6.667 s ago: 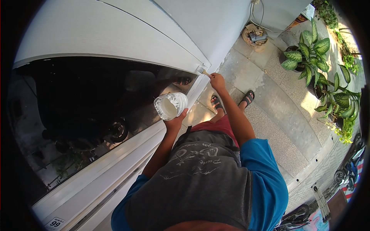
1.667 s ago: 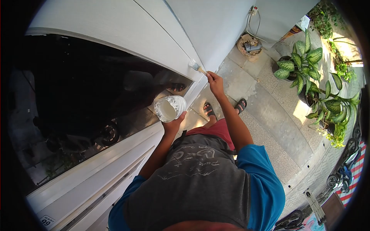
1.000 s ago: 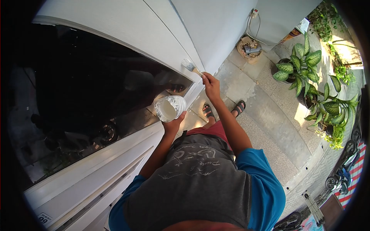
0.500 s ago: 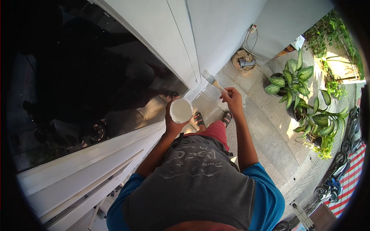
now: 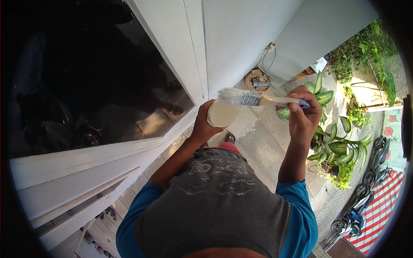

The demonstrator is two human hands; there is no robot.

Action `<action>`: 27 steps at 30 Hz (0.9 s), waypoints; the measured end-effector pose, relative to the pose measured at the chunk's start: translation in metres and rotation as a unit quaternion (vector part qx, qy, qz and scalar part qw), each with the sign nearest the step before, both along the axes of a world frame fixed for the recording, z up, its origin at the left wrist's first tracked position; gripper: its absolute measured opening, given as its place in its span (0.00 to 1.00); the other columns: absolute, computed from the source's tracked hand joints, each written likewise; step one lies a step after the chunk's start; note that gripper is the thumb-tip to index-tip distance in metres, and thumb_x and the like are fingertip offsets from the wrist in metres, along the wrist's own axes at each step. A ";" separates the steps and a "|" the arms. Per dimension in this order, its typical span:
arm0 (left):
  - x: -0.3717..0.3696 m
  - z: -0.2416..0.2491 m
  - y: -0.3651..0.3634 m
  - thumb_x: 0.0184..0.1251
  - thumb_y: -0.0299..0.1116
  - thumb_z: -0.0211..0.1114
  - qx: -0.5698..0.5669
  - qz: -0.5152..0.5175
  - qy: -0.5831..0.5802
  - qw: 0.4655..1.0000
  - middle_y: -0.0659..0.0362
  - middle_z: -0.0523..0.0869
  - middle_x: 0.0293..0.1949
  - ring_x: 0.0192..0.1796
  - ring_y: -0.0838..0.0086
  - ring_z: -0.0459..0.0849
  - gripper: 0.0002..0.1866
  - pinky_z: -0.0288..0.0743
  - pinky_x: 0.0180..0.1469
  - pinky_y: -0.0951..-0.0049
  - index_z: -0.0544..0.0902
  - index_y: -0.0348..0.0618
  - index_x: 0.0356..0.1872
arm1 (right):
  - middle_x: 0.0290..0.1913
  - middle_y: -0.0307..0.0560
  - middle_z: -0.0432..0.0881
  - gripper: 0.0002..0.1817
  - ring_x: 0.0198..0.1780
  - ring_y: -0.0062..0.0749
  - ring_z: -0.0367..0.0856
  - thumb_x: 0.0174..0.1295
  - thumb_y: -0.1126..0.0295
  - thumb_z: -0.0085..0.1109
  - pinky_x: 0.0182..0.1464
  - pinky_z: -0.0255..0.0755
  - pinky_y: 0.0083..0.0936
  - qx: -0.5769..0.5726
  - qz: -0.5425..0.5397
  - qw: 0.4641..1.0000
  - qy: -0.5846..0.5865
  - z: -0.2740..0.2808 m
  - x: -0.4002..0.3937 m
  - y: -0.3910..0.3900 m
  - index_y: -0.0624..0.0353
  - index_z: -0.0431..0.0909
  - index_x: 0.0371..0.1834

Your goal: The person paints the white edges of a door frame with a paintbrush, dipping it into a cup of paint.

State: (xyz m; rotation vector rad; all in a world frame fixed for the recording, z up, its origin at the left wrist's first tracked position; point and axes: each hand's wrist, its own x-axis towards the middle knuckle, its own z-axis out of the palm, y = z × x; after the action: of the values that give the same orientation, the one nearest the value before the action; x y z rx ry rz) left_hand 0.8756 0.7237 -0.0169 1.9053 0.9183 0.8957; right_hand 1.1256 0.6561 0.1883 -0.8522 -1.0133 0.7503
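Observation:
My left hand point(image 5: 204, 122) is wrapped round a round tub point(image 5: 222, 115) with pale, whitish contents, held in front of my chest. In my right hand point(image 5: 303, 112) is the handle of a flat paintbrush point(image 5: 249, 98), raised and lying nearly level. Its whitish bristles point left, over the upper edge of the tub as I see it; whether they touch it I cannot tell. Just beyond the tub stands the corner of the white wall point(image 5: 232, 47) and the white frame point(image 5: 172, 47) of a dark glass pane.
The dark glass pane point(image 5: 99, 86) is at the left. A bucket point(image 5: 257, 80) with items on it stands by the wall, under a cable and socket point(image 5: 272, 46). Potted plants point(image 5: 340, 144) are at the right, with parked motorbikes point(image 5: 357, 210) beyond. Paving point(image 5: 262, 144) lies below.
The brush has come up from near the wall's foot to beside the tub, now closer to the camera. The tub has shifted right and slightly up, and my view has turned.

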 end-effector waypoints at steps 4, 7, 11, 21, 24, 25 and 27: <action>0.025 0.016 -0.007 0.40 0.30 0.85 -0.074 0.025 -0.068 0.995 0.52 0.72 0.62 0.66 0.57 0.73 0.49 0.69 0.68 0.60 0.68 0.45 0.68 | 0.36 0.48 0.80 0.10 0.38 0.28 0.81 0.57 0.81 0.70 0.42 0.79 0.23 0.025 -0.043 0.990 -0.131 0.020 0.020 -0.001 0.70 0.81 0.41; 0.042 0.027 -0.009 0.42 0.31 0.85 -0.045 0.034 -0.088 0.995 0.52 0.72 0.62 0.66 0.57 0.73 0.48 0.69 0.67 0.59 0.68 0.46 0.68 | 0.37 0.48 0.81 0.10 0.38 0.27 0.80 0.58 0.81 0.70 0.42 0.77 0.21 -0.003 0.006 0.992 -0.124 0.030 0.036 0.001 0.70 0.81 0.41; 0.059 0.035 -0.014 0.42 0.30 0.85 -0.018 0.034 -0.087 0.995 0.53 0.74 0.62 0.65 0.60 0.75 0.47 0.70 0.67 0.61 0.68 0.44 0.67 | 0.35 0.45 0.81 0.08 0.35 0.24 0.78 0.58 0.82 0.68 0.37 0.73 0.22 -0.016 0.043 0.975 -0.216 0.036 0.047 0.003 0.67 0.81 0.39; 0.094 0.046 -0.038 0.38 0.26 0.85 -0.010 0.060 -0.123 0.991 0.53 0.73 0.61 0.65 0.57 0.73 0.47 0.68 0.67 0.60 0.71 0.47 0.66 | 0.32 0.51 0.82 0.08 0.33 0.44 0.85 0.58 0.74 0.70 0.36 0.76 0.34 -0.036 0.184 0.869 -0.458 0.025 0.041 0.022 0.64 0.82 0.38; 0.100 0.053 -0.045 0.38 0.27 0.85 -0.007 0.067 -0.114 0.991 0.53 0.73 0.61 0.65 0.57 0.73 0.47 0.69 0.66 0.60 0.71 0.47 0.66 | 0.33 0.48 0.83 0.09 0.31 0.41 0.83 0.58 0.73 0.72 0.35 0.75 0.33 0.007 0.188 0.834 -0.518 0.018 0.043 0.026 0.64 0.83 0.38; 0.101 0.055 -0.047 0.38 0.28 0.86 -0.001 0.071 -0.108 0.992 0.54 0.73 0.62 0.65 0.57 0.73 0.47 0.69 0.66 0.59 0.71 0.48 0.66 | 0.33 0.48 0.83 0.09 0.31 0.42 0.82 0.58 0.72 0.71 0.36 0.75 0.34 0.012 0.199 0.822 -0.534 0.018 0.044 0.026 0.64 0.83 0.38; 0.102 0.054 -0.048 0.39 0.27 0.86 0.024 0.079 -0.083 0.993 0.54 0.74 0.61 0.64 0.60 0.75 0.48 0.71 0.65 0.61 0.69 0.47 0.67 | 0.34 0.49 0.83 0.10 0.31 0.43 0.82 0.58 0.71 0.71 0.36 0.75 0.35 0.020 0.211 0.810 -0.547 0.018 0.045 0.026 0.64 0.83 0.38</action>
State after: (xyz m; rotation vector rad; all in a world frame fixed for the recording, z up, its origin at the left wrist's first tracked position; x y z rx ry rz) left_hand 0.9775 0.6754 0.0369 1.7862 0.9640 1.1601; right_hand 1.1707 0.6821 0.2058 -1.0446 -2.3057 0.5587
